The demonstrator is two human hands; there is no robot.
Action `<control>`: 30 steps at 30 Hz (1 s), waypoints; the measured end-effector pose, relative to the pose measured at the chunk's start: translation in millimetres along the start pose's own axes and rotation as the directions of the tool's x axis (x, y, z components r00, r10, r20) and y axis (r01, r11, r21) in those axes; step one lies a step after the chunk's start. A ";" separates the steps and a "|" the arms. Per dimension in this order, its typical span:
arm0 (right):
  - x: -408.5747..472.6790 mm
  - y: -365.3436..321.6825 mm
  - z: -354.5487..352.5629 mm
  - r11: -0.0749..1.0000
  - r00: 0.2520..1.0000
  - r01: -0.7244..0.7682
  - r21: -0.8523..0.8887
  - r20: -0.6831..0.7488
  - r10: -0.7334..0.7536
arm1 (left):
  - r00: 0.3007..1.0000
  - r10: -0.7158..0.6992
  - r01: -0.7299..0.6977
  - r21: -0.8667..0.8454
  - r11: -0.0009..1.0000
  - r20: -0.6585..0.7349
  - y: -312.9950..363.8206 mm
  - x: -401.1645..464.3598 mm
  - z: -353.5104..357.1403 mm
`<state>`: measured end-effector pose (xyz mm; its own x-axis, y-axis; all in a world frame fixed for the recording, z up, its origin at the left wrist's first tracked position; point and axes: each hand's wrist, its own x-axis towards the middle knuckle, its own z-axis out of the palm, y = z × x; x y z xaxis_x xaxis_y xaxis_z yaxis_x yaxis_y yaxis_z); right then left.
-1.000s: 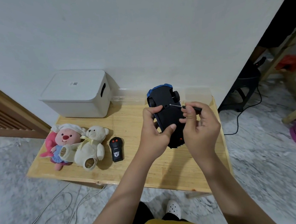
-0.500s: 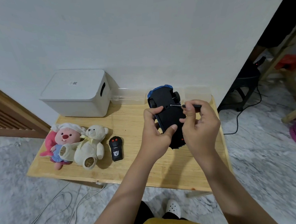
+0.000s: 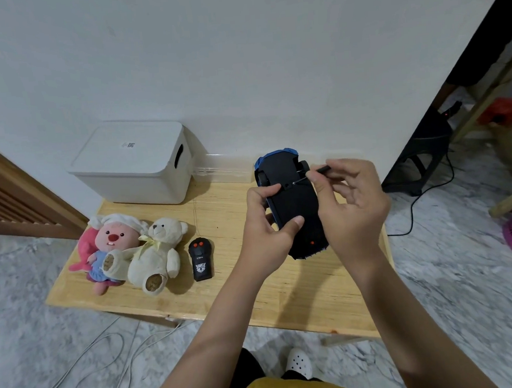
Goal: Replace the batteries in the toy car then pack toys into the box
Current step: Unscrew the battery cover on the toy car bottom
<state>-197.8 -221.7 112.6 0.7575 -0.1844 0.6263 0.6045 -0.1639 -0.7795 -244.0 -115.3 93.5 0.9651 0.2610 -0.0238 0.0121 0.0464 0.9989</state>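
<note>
The person is holding the car [image 3: 291, 203] upside down above the right half of the table [image 3: 226, 214], black underside facing up, blue nose toward the far edge. Left hand [image 3: 266, 226] is gripping the car's left side, thumb lying across the underside. Right hand [image 3: 348, 205] is pinching a small screwdriver [image 3: 318, 171]; its tip is touching the underside near the front wheels. The box [image 3: 131, 163], white and lidded, is sitting at the far left corner. A pink plush [image 3: 107, 249] and a bear [image 3: 154, 255] are lying touching near the left edge; a black remote [image 3: 201, 259] is lying just beside the bear
</note>
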 end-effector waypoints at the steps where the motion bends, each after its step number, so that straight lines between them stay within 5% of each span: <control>1: -0.6 0.5 0.9 1.000 1.000 0.029 0.001 -0.002 -0.029 | 1.000 -0.005 0.005 0.001 1.000 -0.004 0.3 0.6 -0.3; 7: 1.2 3.4 5.1 0.995 0.992 0.103 -0.008 -0.072 -0.103 | 0.999 -0.034 0.034 0.021 0.999 0.003 1.7 0.8 -1.6; 12: 1.6 0.8 5.7 0.990 0.994 -0.094 0.105 -0.037 0.098 | 0.998 -0.053 0.053 -0.001 0.999 -0.038 3.2 3.1 -1.6; 19: 3.1 1.1 8.5 0.996 0.999 -0.034 0.082 -0.015 0.035 | 0.999 -0.031 0.031 -0.004 1.000 -0.029 -0.1 6.8 -4.9; 30: 3.1 3.5 10.2 0.981 0.989 -0.148 0.127 0.012 0.148 | 0.998 -0.029 0.029 0.014 0.999 -0.057 -3.5 7.1 -4.4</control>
<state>-190.9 -213.0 111.6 0.8413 -0.1954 0.5040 0.5120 -0.0105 -0.8589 -238.4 -109.4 89.7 0.9479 0.3138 -0.0546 0.0440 0.0407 0.9982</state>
